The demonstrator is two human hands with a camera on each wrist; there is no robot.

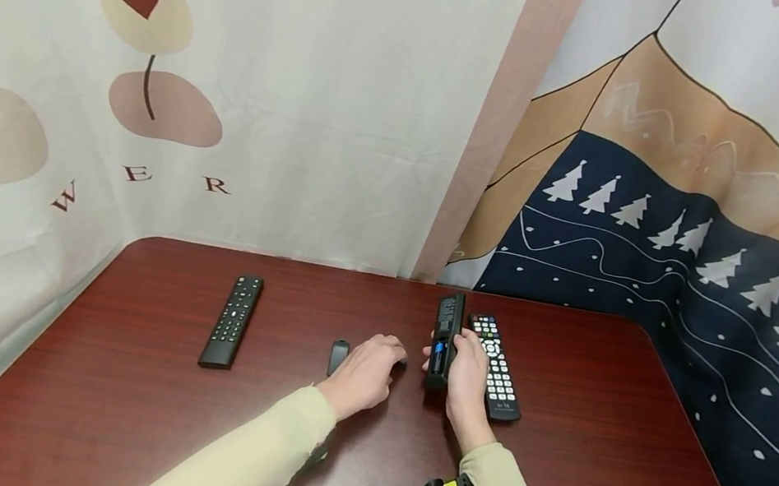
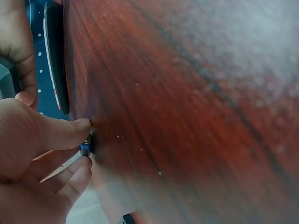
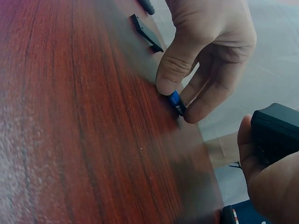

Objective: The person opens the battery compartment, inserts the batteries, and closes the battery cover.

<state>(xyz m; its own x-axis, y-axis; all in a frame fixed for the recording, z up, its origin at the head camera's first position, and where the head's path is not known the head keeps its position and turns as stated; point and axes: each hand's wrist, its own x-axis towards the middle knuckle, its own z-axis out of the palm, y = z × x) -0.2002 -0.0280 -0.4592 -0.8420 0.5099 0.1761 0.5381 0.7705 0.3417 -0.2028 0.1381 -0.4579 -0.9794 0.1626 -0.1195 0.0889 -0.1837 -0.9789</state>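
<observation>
My left hand [image 1: 365,372] pinches a small blue battery [image 3: 176,103] between thumb and fingers, low at the table surface. In the left wrist view the same battery [image 2: 86,146] shows between the thumb and fingertips. My right hand [image 1: 470,375] grips a black remote control [image 1: 449,318], raised with its back up and its battery compartment uncovered. Something blue, apparently another battery [image 1: 439,350], lies in that compartment. Left of my left hand, a small black battery cover [image 1: 339,356] rests on the table, partly hidden by the hand in the head view.
A second black remote [image 1: 232,325] lies on the left of the brown table [image 1: 113,403]. Another, with white buttons [image 1: 501,379], lies just right of my right hand. Printed curtains [image 1: 342,103] hang behind the table's far edge.
</observation>
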